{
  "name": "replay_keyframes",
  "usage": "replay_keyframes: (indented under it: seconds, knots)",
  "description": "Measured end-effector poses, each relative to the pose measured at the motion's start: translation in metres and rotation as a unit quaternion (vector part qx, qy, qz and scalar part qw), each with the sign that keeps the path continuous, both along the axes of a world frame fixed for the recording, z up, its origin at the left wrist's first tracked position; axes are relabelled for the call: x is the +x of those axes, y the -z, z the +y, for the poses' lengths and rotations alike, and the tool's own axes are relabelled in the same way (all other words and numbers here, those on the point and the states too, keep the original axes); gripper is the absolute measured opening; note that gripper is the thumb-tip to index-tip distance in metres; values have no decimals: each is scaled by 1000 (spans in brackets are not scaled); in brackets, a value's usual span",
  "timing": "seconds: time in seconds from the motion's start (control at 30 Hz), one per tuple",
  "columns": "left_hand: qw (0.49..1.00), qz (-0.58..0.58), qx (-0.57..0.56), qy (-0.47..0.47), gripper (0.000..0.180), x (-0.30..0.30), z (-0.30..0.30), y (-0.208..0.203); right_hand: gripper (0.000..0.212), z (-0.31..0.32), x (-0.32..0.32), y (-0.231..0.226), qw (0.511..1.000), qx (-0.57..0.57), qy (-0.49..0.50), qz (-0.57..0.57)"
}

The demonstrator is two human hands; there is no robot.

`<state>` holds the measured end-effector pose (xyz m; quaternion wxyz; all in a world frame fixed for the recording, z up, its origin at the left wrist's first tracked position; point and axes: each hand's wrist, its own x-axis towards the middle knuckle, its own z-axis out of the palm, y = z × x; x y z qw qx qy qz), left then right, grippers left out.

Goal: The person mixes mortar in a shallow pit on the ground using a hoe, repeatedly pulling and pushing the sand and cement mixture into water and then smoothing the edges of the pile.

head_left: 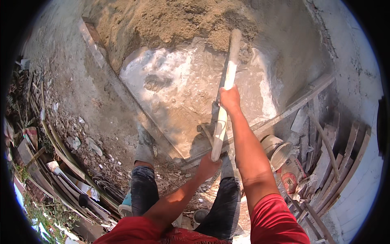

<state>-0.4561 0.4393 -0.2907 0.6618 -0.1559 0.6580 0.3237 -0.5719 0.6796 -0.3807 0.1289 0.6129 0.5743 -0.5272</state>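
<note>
Both my hands are closed round a long, pale wooden tool handle (230, 73) that slants up and away from me. My right hand (230, 99) grips it about midway, and my left hand (210, 163) wraps its near end by my legs. The far end is coated with mud and reaches the sand pile; the tool's head cannot be made out there. Beneath the handle spreads a wet, grey-brown mix (191, 97) with whitish powder or liquid along its edges. Behind it rises a heap of brown sand (162, 20).
Wooden boards border the mix at the left (134, 103) and at the right (294, 103), meeting near my feet. At right are a bucket (276, 149), a printed sack (291, 175) and stacked planks (341, 162) by a pale wall. Poles and debris (69, 162) lie at left.
</note>
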Motion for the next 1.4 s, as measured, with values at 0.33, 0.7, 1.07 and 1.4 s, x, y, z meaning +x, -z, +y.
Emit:
replay_keyframes:
  seconds: [0.33,0.7,1.07,1.4]
  knots:
    - [973,195,103,68,47,-42,18,-11,34,11,-34,-133,967,146,63,198]
    - [994,-25,21,-101,23,53,20,-38,46,0,18,-10,996,-3,-89,4]
    - [964,214,139,71,52,15,80,-31,31,76,14,-159,965,187,78,166]
    - [994,57,95,-1,48,47,12,18,38,41,48,0,998,57,16,-17]
